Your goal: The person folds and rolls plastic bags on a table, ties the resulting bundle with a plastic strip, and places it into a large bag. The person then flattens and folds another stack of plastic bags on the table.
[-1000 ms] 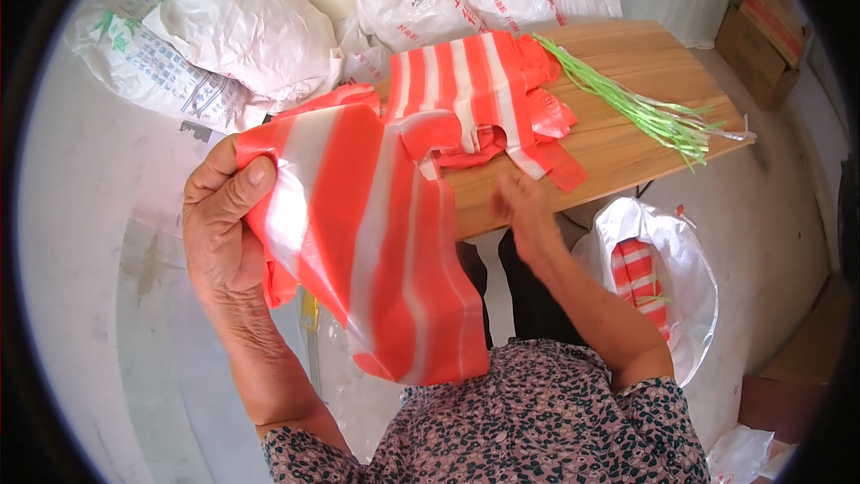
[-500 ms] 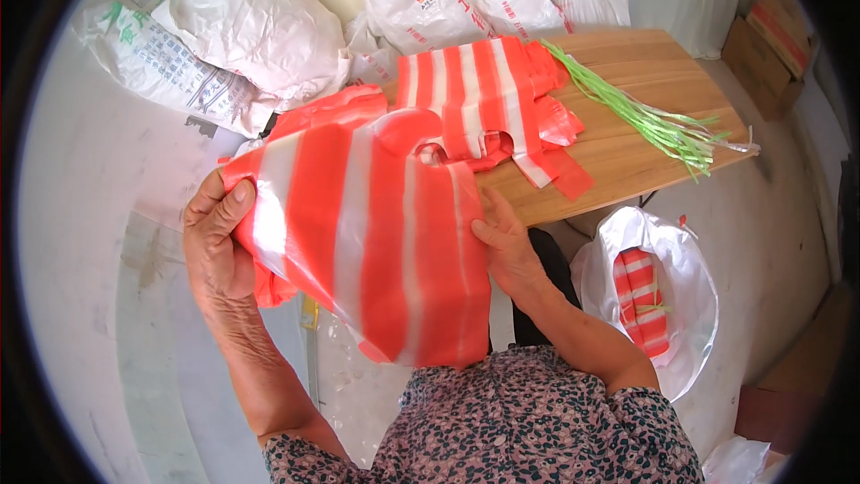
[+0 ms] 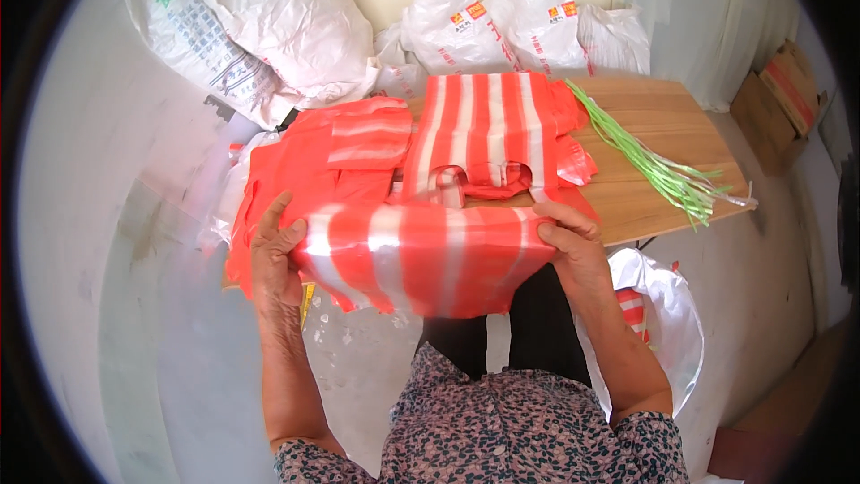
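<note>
A red and white striped plastic bag (image 3: 421, 255) is stretched between my hands, its lower part hanging over the table's near edge. My left hand (image 3: 279, 255) pinches its left end between thumb and fingers. At the right end, my right hand (image 3: 573, 237) grips the upper corner the same way. Just beyond lies a flat stack of striped vest-style plastic bags (image 3: 488, 130), handle cut-outs toward me. To its left is a looser pile of red bags (image 3: 309, 157), partly covered by my left fingers and the held bag.
Green plastic tie strips (image 3: 645, 157) lie on the wooden table (image 3: 690, 121) at the right. A white sack (image 3: 685, 323) with striped bundles stands on the floor by my right arm. Stuffed white sacks (image 3: 287, 27) line the back; cardboard boxes (image 3: 779, 103) sit far right.
The held bag has gone from hanging tilted to stretched level between my hands. My left hand moved right and down, my right hand moved right. The whole view has shifted slightly.
</note>
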The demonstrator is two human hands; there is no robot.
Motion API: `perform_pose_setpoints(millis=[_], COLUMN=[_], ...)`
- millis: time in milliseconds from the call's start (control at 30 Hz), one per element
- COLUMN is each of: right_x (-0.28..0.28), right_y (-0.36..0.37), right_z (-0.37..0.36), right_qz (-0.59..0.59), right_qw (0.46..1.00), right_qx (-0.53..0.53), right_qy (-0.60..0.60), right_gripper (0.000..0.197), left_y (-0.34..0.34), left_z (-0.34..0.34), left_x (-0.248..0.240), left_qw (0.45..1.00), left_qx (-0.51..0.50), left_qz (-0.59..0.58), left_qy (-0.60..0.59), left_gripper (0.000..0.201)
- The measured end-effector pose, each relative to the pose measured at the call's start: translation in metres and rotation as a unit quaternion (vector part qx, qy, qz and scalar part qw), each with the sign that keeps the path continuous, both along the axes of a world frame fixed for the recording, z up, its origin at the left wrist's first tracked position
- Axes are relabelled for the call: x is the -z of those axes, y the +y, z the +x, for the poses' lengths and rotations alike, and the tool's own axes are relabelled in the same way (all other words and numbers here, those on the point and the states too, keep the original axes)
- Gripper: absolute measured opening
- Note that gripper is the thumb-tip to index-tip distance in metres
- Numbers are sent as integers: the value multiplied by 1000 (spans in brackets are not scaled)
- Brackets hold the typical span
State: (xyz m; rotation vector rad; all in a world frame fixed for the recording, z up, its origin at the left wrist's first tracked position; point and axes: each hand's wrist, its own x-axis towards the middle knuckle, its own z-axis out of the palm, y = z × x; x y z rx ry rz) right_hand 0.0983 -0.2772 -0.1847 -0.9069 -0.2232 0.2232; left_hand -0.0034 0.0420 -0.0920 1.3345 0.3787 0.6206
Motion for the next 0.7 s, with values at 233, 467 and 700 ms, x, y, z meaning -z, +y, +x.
perform_pose_setpoints(millis=[233, 467, 700], right_x=[-41, -57, -58], right_y=[-11, -21, -35], right_z=[-5, 3, 11], right_qz=[-85, -128, -207], right_qw=[996, 990, 975], right_qx=[-24, -11, -5], right_qy=[10, -54, -74], right_gripper=[20, 33, 35], left_y=[13, 11, 8], left_z=[-6, -14, -17], left_x=[13, 14, 22], left_qw=[997, 995, 993], left_qx=[46, 79, 111], left_qz=[-54, -56, -27], left_qy=[15, 40, 23], left_gripper=[15, 25, 35])
